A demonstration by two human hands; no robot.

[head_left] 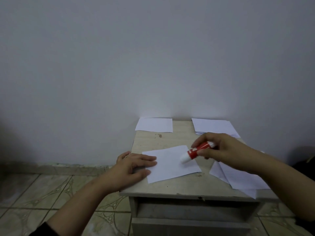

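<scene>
On a scuffed wooden table (153, 142), left hand (134, 166) lies flat on paper (170, 166), right hand (219, 149) grips a cylindrical glue stick (196, 151).

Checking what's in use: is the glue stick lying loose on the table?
No, the right hand grips the glue stick, white end down at the sheet.

It is dim in here, a cool grey cast lying flat over the wall (153, 57). Soft, even light leaves the sheet (170, 166) as the brightest patch on the table (170, 140). Faint shadow sits under the left hand (134, 165). The 2 side edges sink into dark, the floor tiles (42, 193) bow outward, and the right hand (221, 149) and glue stick (196, 151) look slightly smeared.
</scene>
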